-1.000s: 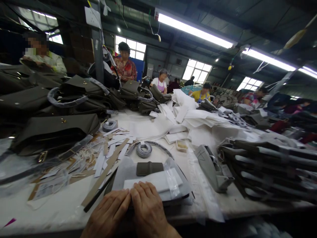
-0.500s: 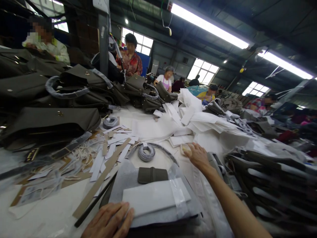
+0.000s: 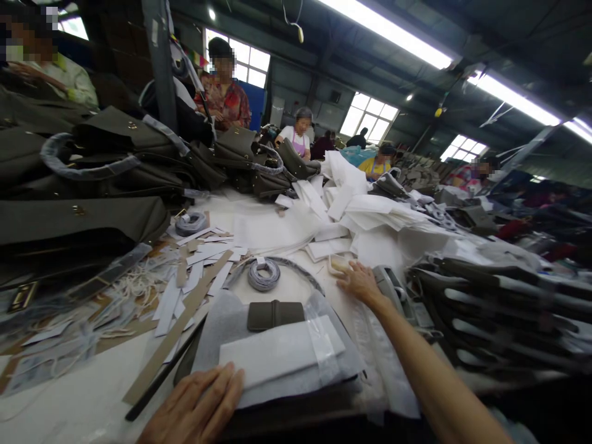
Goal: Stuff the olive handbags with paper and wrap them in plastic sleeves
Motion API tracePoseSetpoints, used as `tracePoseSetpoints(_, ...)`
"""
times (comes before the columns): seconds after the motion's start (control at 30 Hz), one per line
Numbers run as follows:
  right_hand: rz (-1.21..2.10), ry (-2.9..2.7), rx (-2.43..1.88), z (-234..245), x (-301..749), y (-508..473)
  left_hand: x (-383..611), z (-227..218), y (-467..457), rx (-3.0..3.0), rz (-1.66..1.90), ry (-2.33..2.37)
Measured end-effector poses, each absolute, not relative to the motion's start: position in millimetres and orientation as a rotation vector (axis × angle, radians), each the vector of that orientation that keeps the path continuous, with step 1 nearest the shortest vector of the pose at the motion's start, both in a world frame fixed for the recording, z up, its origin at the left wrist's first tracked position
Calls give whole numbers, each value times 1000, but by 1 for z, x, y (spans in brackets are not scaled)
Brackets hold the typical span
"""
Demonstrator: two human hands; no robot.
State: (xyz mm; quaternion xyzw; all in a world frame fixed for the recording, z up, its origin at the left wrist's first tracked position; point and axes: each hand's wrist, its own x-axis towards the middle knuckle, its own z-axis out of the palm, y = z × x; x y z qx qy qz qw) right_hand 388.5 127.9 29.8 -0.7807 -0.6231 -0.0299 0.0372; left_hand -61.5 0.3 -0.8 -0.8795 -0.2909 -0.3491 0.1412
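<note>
My left hand (image 3: 197,398) lies flat, fingers stretched out, on the near left corner of a folded white sheet (image 3: 277,348). Clear tape or film crosses the sheet's right end. Beneath it is a bag (image 3: 296,404) covered in pale wrapping (image 3: 217,317), its wrapped handle (image 3: 303,271) arching away from me. A dark olive leather piece (image 3: 276,315) rests just beyond the sheet, and a wrapped coiled strap (image 3: 263,273) lies inside the handle's arc. My right hand (image 3: 358,282) reaches forward with extended fingers beside a small pale yellowish block (image 3: 339,264); contact is unclear.
Olive bags (image 3: 69,234) are heaped at left, and more bags (image 3: 490,308) are stacked at right. Paper strips (image 3: 194,271) and clear packets (image 3: 60,345) cover the left table. White sheets (image 3: 370,209) pile up behind. A grey device (image 3: 388,283) stands beside my right hand. Several people work beyond.
The camera view has shifted, so the scene sits further left and higher. My left hand stays on the folded sheet. My right hand has drawn slightly back towards me relative to the pale block.
</note>
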Motion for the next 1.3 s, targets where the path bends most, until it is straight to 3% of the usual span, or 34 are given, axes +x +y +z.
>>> tracePoseSetpoints(0.3, -107, -1789, -2015, 55, 375, 39, -70, 2, -3, -2570, -914, -804)
tracePoseSetpoints(0.47, 231, -1653, -1997, 29, 372, -19, -67, 1, -4, -2576, -1000, -803)
tracePoseSetpoints(0.77, 324, -1517, -1834, -11, 365, -49, -64, -2, -6, -2540, -1046, -863)
tracePoseSetpoints(1.07, 463, -1207, -1801, 20, 372, -58, -60, -8, -6, -2506, -1120, -837)
tracePoseSetpoints(1.3, 959, -939, -1354, 64, 326, -63, -59, 0, -8, -2521, -1102, -842)
